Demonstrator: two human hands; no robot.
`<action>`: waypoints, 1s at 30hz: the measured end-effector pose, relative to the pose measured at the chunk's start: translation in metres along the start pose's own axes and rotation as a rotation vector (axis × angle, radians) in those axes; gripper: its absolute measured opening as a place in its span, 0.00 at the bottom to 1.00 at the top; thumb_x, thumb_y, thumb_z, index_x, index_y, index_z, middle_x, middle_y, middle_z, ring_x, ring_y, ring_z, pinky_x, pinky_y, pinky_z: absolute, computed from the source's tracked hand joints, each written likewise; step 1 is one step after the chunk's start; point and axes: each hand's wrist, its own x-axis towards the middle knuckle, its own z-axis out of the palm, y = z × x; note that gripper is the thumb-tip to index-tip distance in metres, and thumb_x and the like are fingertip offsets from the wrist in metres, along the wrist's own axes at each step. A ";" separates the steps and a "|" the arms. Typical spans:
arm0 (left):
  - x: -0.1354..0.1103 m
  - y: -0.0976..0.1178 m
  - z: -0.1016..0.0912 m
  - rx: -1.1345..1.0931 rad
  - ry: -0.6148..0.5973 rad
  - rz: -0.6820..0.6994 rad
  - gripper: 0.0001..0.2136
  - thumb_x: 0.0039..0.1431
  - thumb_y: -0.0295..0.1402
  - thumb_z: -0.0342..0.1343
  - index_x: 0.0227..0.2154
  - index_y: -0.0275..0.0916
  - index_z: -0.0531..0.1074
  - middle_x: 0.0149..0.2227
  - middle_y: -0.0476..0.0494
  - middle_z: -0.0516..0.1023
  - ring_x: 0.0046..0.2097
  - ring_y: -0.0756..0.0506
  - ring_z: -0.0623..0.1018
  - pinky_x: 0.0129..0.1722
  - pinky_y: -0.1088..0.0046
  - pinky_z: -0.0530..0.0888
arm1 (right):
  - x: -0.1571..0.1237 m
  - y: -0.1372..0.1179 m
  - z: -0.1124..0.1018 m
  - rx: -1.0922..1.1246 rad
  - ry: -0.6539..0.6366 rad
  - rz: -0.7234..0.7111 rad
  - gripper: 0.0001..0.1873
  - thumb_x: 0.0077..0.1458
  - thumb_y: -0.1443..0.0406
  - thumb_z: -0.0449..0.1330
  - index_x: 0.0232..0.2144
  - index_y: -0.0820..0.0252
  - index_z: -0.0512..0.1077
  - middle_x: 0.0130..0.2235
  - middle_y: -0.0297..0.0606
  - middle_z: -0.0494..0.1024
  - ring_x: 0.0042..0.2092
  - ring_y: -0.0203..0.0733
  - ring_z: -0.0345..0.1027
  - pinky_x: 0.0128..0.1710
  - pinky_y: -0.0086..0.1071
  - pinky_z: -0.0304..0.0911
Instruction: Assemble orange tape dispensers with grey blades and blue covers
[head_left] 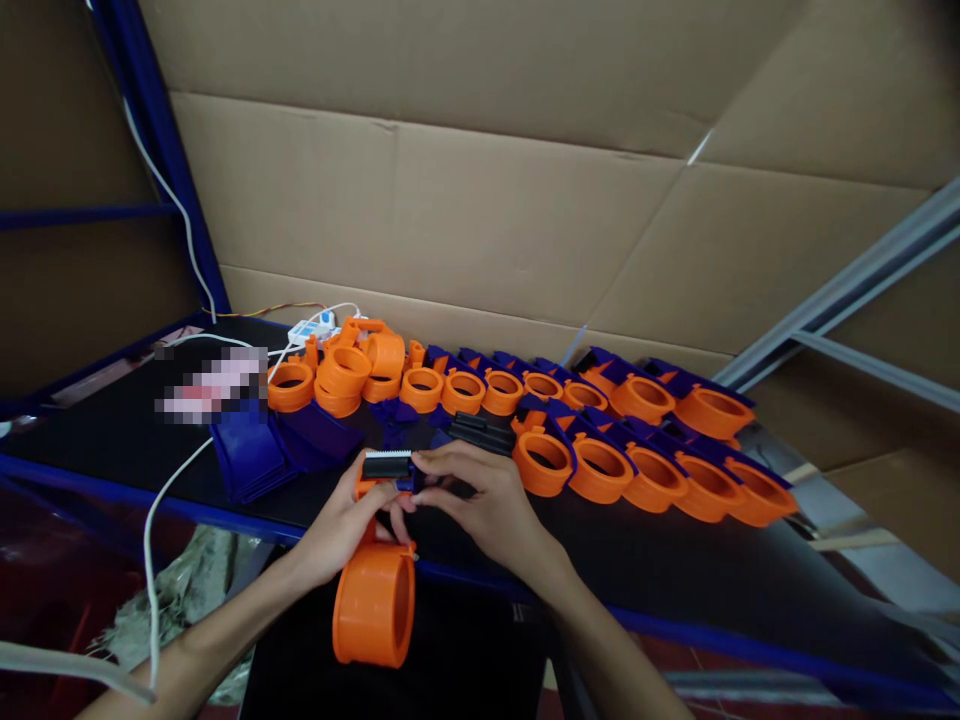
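An orange tape dispenser (pixel 373 605) hangs over the table's front edge, its round hub pointing down. My left hand (pixel 349 522) is wrapped round its upper frame. At the top of the dispenser sit a black roller (pixel 386 467) and a white toothed blade (pixel 388 454). My right hand (pixel 480 490) is closed in a pinch at the roller's right end, on a small dark blue piece (pixel 414 482) that its fingers partly hide. Just behind the right hand lie several black rollers or strips (pixel 480 432), partly covered.
Two rows of orange dispensers with blue plates (pixel 600 468) stand on the black table (pixel 600 570). Loose orange frames (pixel 345 372) are heaped at the back left. Flat blue sheets (pixel 251 455) lie left, near a white cable (pixel 154 540) and a power strip (pixel 307 332).
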 end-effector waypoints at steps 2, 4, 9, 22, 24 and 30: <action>-0.001 -0.001 0.001 0.034 0.024 0.028 0.14 0.60 0.41 0.58 0.43 0.41 0.63 0.30 0.50 0.79 0.24 0.48 0.79 0.23 0.74 0.75 | 0.000 -0.001 -0.002 -0.024 -0.006 -0.027 0.14 0.56 0.67 0.67 0.47 0.55 0.78 0.45 0.42 0.80 0.43 0.41 0.76 0.40 0.32 0.73; -0.003 -0.001 0.002 0.067 0.058 0.049 0.13 0.60 0.40 0.58 0.42 0.41 0.64 0.29 0.52 0.78 0.25 0.49 0.80 0.24 0.76 0.75 | 0.001 -0.001 -0.003 -0.041 -0.005 -0.047 0.15 0.56 0.67 0.67 0.47 0.55 0.78 0.46 0.43 0.80 0.45 0.42 0.76 0.43 0.33 0.74; -0.007 0.001 0.006 -0.030 0.056 0.017 0.14 0.59 0.41 0.59 0.43 0.42 0.63 0.30 0.52 0.78 0.24 0.47 0.80 0.24 0.71 0.77 | 0.007 -0.006 -0.007 -0.031 -0.033 -0.075 0.16 0.57 0.67 0.66 0.48 0.54 0.78 0.46 0.42 0.79 0.44 0.41 0.77 0.42 0.33 0.75; -0.020 0.020 0.000 -0.325 -0.183 -0.007 0.16 0.61 0.33 0.58 0.51 0.42 0.66 0.45 0.38 0.81 0.41 0.38 0.83 0.40 0.59 0.79 | 0.002 -0.010 -0.004 -0.074 0.072 -0.108 0.11 0.57 0.67 0.66 0.44 0.55 0.79 0.45 0.43 0.82 0.45 0.46 0.76 0.45 0.41 0.74; -0.019 0.023 0.000 -0.446 -0.239 0.001 0.16 0.63 0.35 0.54 0.54 0.41 0.68 0.51 0.34 0.79 0.51 0.33 0.79 0.45 0.51 0.77 | 0.004 -0.009 -0.009 -0.138 0.066 -0.122 0.11 0.57 0.68 0.66 0.44 0.54 0.79 0.46 0.41 0.82 0.45 0.46 0.75 0.45 0.42 0.73; -0.013 0.024 -0.001 -0.418 -0.148 0.125 0.24 0.52 0.31 0.66 0.53 0.38 0.73 0.53 0.33 0.78 0.56 0.29 0.76 0.56 0.44 0.70 | 0.001 -0.044 -0.026 -0.277 0.033 -0.053 0.10 0.62 0.65 0.61 0.45 0.51 0.78 0.47 0.39 0.80 0.47 0.45 0.73 0.47 0.41 0.70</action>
